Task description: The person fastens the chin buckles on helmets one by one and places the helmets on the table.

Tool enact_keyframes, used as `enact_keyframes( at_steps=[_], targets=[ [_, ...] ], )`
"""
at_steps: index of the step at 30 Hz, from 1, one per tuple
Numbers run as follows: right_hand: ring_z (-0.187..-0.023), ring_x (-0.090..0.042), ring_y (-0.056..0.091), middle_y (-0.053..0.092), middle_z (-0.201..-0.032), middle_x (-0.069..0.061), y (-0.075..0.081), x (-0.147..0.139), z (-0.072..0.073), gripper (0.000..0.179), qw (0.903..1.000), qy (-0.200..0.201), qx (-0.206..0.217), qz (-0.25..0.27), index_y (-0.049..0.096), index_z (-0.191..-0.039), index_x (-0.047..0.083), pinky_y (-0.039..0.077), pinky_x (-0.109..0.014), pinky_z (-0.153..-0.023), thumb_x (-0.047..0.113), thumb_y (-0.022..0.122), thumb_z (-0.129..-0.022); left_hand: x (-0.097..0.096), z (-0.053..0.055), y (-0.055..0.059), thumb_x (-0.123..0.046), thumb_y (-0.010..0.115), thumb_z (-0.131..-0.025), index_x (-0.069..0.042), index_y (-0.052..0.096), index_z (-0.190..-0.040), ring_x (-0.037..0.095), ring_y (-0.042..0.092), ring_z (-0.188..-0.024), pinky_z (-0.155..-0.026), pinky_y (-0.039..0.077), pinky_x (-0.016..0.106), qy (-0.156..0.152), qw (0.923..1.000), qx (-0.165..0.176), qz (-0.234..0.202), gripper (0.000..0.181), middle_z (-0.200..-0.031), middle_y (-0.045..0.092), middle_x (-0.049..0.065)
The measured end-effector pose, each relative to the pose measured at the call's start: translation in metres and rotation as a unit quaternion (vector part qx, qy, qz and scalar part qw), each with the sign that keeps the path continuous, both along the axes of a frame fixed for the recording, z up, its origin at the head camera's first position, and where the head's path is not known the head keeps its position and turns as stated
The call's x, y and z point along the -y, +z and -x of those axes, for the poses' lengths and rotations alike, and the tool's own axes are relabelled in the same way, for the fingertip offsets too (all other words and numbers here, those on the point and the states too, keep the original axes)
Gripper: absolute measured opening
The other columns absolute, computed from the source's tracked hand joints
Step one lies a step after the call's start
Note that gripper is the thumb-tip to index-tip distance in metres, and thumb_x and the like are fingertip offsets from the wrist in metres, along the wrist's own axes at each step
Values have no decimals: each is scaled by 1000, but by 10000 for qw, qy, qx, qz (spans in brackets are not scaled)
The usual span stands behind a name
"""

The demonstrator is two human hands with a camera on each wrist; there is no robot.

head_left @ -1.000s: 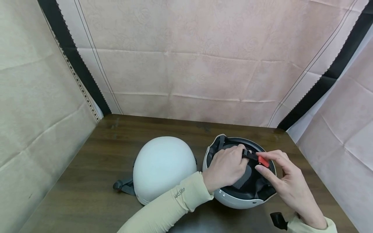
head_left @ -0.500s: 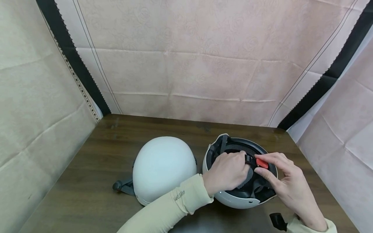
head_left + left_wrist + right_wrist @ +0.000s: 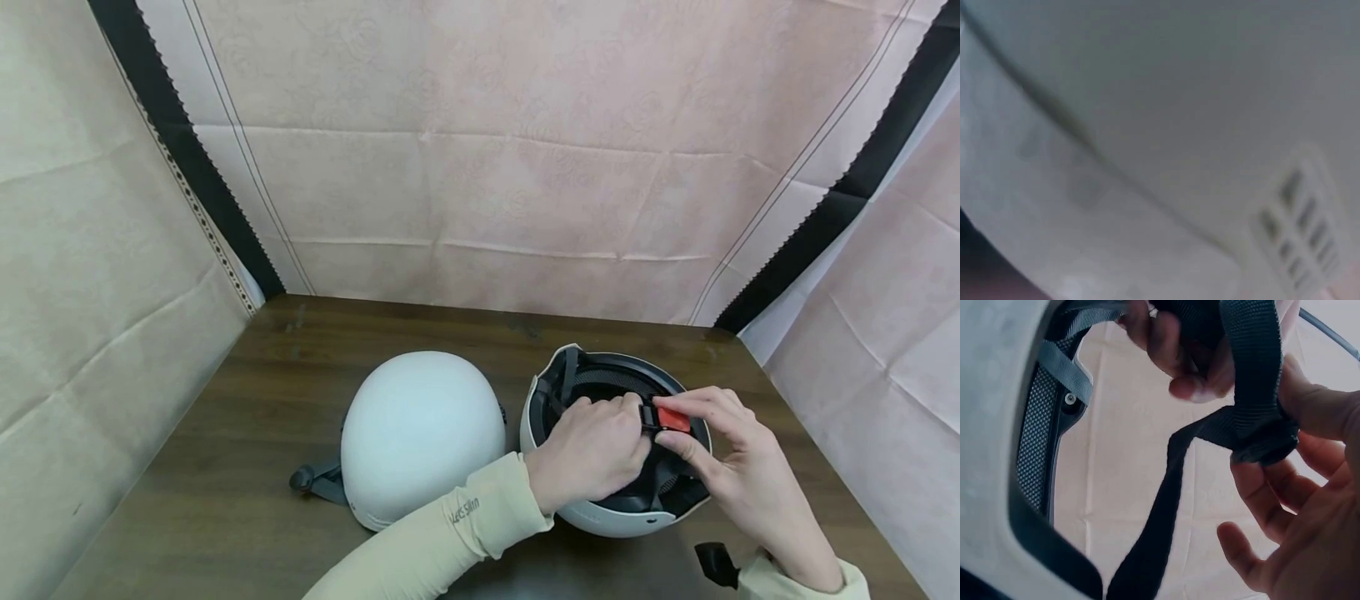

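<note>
A white helmet lies with its black padded inside facing up. Over its opening, my right hand pinches a red-and-black buckle between thumb and fingers. My left hand holds the black strap end close against the buckle's left side; its fingertips are mostly hidden in the head view. In the right wrist view, dark webbing strap runs down to the right hand's fingers, and the left hand's curled fingers show above. Blurred white helmet shell with a slotted vent fills the left wrist view.
Left of the hands, a second white helmet sits dome up, its dark strap with a round end lying on the wooden table. Pale cloth walls enclose the table at back and sides. A black object is by the right cuff.
My left hand has moved slightly right and down, bringing the black strap end closer in line with the red buckle. The right hand has barely moved.
</note>
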State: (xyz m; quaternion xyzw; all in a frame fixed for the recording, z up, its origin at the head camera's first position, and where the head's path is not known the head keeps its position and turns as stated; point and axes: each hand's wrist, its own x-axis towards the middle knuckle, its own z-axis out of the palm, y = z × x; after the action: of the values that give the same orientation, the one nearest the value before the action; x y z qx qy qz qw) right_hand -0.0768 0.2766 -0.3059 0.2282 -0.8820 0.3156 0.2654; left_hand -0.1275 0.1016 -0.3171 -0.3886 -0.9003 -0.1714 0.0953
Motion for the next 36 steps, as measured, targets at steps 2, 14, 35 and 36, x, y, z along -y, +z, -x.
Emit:
enact_keyframes(
  at_steps=[2, 14, 35, 36],
  targets=[
    [-101, -6, 48, 63, -107, 2, -2, -4, 0, 52, 9999, -34, 110, 78, 70, -117, 12, 37, -12, -85, -9, 81, -70, 1, 0, 0, -29, 51, -99, -10, 59, -101, 4, 44, -56, -50, 35, 18, -60, 9997, 206, -96, 21, -67, 49, -8],
    [-107, -3, 41, 60, -108, 5, -16, -24, -3, 44, 9928, -837, 798, -311, 66, -122, 17, 28, -9, -84, 8, 78, -81, 42, -6, -4, -39, 49, -100, -9, 56, -131, 24, 44, -127, -105, 33, 45, 293, 9991, 197, 223, 44, -133, 53, 7],
    [-133, -43, 34, 38, -146, -29, -62, -83, 4, 73, 9077, -1088, 4047, 189, 26, -149, -6, 41, -22, -88, 50, 35, -103, 65, -8, -15, -37, 51, -99, 1, 53, -134, 30, 41, -129, -108, 33, 45, 477, 9776, 1956, -616, 52, -142, 45, 16],
    [-134, -44, 32, 36, -147, -30, -63, -83, 4, 75, 9033, -1100, 4138, 261, 25, -149, -7, 41, -29, -93, 51, 34, -103, 63, -9, -16, -37, 51, -99, 1, 53, -135, 31, 37, -132, -109, 30, 47, 454, 9757, 2047, -636, 52, -145, 42, 17]
  ],
)
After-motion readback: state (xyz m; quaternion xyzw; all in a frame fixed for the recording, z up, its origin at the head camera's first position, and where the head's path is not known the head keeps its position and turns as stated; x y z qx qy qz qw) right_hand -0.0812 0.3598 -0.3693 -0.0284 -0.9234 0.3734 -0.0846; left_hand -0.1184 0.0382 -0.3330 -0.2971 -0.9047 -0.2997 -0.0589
